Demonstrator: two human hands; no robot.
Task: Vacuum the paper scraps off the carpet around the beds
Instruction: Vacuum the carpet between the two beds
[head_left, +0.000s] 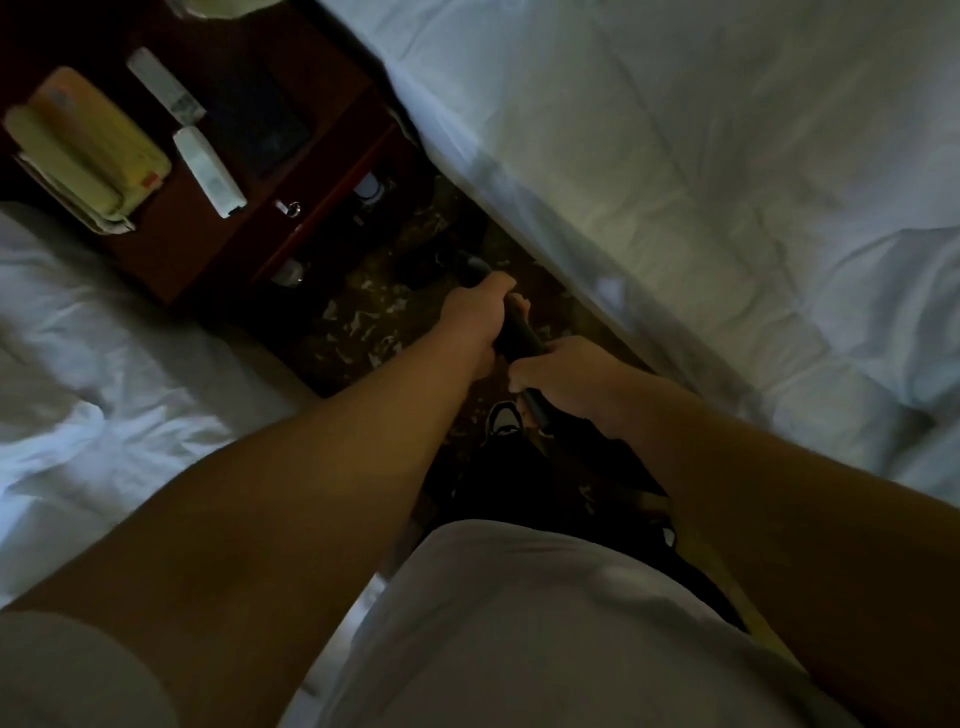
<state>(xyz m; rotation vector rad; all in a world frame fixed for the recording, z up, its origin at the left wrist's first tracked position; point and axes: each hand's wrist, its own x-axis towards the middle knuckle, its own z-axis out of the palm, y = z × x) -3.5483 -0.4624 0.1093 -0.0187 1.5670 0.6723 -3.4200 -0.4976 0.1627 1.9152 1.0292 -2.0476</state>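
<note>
A person is standing between two white beds (675, 156) in dim light. Both hands are closing their grip on what seems to be a dark vacuum wand (522, 332), the left hand (475, 325) farther along it and the right hand (566, 374) nearer the body. Paper scraps (363, 325) are lying scattered on the carpet (545, 296) just beside the hands, near a nightstand (208, 249)

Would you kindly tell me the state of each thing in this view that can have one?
vacuum tube: held by both hands, angled down toward the carpet.
left hand: grips the tube, farther from the body.
right hand: grips the tube, nearer the body.
paper scraps: scattered on the carpet, not yet picked up.
telephone: handset on its cradle, on the nightstand.
nearer remote: lying flat on the nightstand.
farther remote: lying flat too.
</note>
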